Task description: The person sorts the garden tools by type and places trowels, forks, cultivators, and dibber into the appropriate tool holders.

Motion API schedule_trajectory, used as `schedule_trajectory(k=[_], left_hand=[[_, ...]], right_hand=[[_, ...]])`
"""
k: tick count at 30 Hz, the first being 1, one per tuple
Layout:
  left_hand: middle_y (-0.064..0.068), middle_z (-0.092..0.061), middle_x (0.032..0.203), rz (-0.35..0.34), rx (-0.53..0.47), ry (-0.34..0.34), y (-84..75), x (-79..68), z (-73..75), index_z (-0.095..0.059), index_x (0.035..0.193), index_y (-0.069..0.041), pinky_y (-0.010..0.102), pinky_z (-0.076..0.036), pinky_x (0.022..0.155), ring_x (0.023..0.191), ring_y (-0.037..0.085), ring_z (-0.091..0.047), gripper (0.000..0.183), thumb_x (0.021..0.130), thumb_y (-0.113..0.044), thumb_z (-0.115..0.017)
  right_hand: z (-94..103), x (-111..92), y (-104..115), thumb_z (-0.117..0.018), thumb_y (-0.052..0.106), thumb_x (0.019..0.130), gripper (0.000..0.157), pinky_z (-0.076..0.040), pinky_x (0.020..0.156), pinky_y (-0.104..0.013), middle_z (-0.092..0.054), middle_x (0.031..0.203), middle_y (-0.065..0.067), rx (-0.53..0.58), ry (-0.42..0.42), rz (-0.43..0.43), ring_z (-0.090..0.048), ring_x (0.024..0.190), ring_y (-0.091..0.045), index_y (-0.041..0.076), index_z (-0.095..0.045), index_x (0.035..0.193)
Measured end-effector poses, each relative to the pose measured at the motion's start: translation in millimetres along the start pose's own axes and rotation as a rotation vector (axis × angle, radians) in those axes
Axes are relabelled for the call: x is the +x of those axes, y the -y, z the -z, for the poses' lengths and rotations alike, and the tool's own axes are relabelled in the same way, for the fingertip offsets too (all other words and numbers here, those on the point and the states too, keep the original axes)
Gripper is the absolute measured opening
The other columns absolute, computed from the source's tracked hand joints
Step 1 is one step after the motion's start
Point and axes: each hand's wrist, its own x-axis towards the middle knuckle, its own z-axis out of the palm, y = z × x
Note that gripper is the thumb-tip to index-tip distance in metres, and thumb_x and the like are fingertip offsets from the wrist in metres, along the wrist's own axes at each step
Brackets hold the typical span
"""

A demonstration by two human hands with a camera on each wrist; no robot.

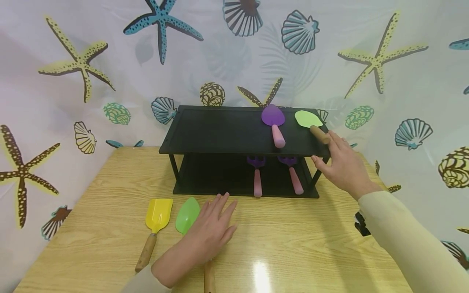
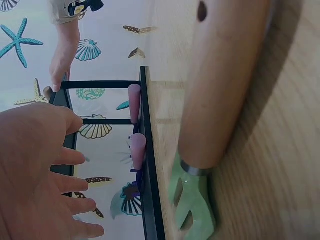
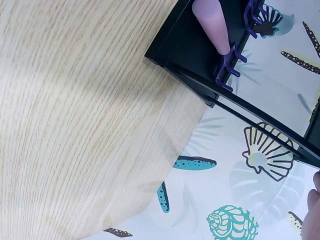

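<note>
My right hand [image 1: 344,162] is at the right front corner of a black two-tier shelf [image 1: 220,130]. Its fingers lie beside the wooden handle end of a light green trowel [image 1: 307,119] on the top tier; the thumb is apart, below the tier's edge. My left hand [image 1: 210,228], fingers spread, is over the table in front of the shelf. Beneath it lie a green trowel [image 1: 187,215], partly covered, and a green hand fork [image 2: 197,205], whose wooden handle [image 1: 209,276] shows below the hand in the head view.
A purple trowel [image 1: 272,116] with a pink handle lies on the top tier. Two purple hand forks with pink handles [image 1: 258,183] [image 1: 296,181] lie on the lower tier. Left on the wooden table [image 1: 286,244] is a yellow shovel [image 1: 159,213]. A patterned cloth [image 1: 220,61] hangs behind.
</note>
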Motion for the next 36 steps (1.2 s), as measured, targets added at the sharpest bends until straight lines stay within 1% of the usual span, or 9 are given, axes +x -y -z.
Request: schedule_trajectory(k=[2,4,9,12,16,21,26,30,36], left_hand=[[0.023,-0.036,0.155,-0.005,0.007,-0.008,-0.1,-4.4,-0.3,-0.043,0.146,-0.005,0.062,-0.038,0.111,0.142,0.042,-0.040,0.054,0.101,-0.032,-0.055],[0.022,-0.037,0.155,-0.003,0.002,0.001,-0.9,-9.1,-0.7,-0.044,0.146,-0.006,0.062,-0.038,0.111,0.142,0.041,-0.040,0.054,0.101,-0.033,-0.055],[0.021,-0.037,0.155,0.010,-0.023,0.056,-5.8,-23.3,-2.1,-0.044,0.144,-0.006,0.059,-0.036,0.113,0.143,0.041,-0.037,0.051,0.101,-0.032,-0.054],[0.022,-0.038,0.154,0.010,-0.019,0.065,-8.7,-32.2,-3.6,-0.045,0.144,-0.005,0.057,-0.037,0.114,0.142,0.041,-0.038,0.051,0.101,-0.032,-0.055],[0.022,-0.041,0.152,0.008,0.029,0.057,-11.5,-42.3,-5.9,-0.048,0.142,-0.002,0.055,-0.039,0.112,0.141,0.041,-0.040,0.053,0.100,-0.033,-0.056],[0.023,-0.041,0.152,0.022,0.067,0.079,-15.4,-52.9,-10.0,-0.047,0.142,0.001,0.054,-0.042,0.111,0.140,0.041,-0.041,0.058,0.098,-0.036,-0.058],[0.024,-0.041,0.152,0.010,0.127,0.112,-17.1,-63.0,-20.0,-0.047,0.143,0.002,0.049,-0.044,0.110,0.140,0.042,-0.041,0.065,0.095,-0.041,-0.060],[0.024,-0.042,0.152,0.000,0.161,0.131,-17.6,-70.5,-28.7,-0.049,0.142,0.000,0.048,-0.045,0.108,0.140,0.040,-0.041,0.068,0.095,-0.048,-0.058],[0.024,-0.037,0.155,0.046,0.072,0.199,-20.7,-78.6,-34.8,-0.045,0.145,0.000,0.054,-0.042,0.109,0.143,0.041,-0.037,0.071,0.099,-0.055,-0.046]], right_hand=[[-0.2,-0.1,-0.3,-0.048,0.056,0.097,0.088,-0.025,0.116,-0.066,-0.022,0.162,-0.025,-0.002,-0.001,0.000,-0.026,0.145,-0.051,-0.007,-0.024,0.153],[-0.4,-0.1,-0.4,-0.048,0.056,0.097,0.088,-0.025,0.116,-0.066,-0.022,0.162,-0.025,-0.003,-0.003,0.000,-0.026,0.144,-0.051,-0.007,-0.024,0.153],[-0.3,-0.3,-0.7,-0.048,0.057,0.097,0.088,-0.025,0.115,-0.066,-0.022,0.162,-0.025,-0.004,-0.001,-0.002,-0.026,0.144,-0.051,-0.007,-0.023,0.153],[0.3,0.1,-0.8,-0.048,0.057,0.097,0.088,-0.025,0.115,-0.066,-0.022,0.162,-0.025,-0.003,0.002,-0.002,-0.025,0.145,-0.051,-0.007,-0.023,0.153],[0.9,0.7,-1.2,-0.048,0.057,0.097,0.089,-0.024,0.116,-0.066,-0.021,0.162,-0.025,0.000,0.003,-0.003,-0.025,0.145,-0.051,-0.007,-0.022,0.154],[0.0,0.4,-1.8,-0.047,0.057,0.097,0.089,-0.025,0.116,-0.066,-0.021,0.162,-0.024,-0.002,0.002,-0.002,-0.025,0.145,-0.051,-0.007,-0.022,0.154],[-0.4,0.3,-1.6,-0.048,0.056,0.097,0.088,-0.025,0.116,-0.065,-0.022,0.162,-0.025,-0.007,-0.004,-0.001,-0.026,0.145,-0.051,-0.007,-0.023,0.153],[-0.2,0.3,-0.3,-0.048,0.056,0.097,0.088,-0.025,0.116,-0.065,-0.023,0.161,-0.025,-0.012,-0.008,0.002,-0.027,0.144,-0.051,-0.008,-0.024,0.153],[-0.6,0.0,0.3,-0.048,0.055,0.097,0.086,-0.026,0.116,-0.064,-0.024,0.161,-0.025,-0.011,-0.012,0.003,-0.028,0.144,-0.050,-0.008,-0.026,0.152]])
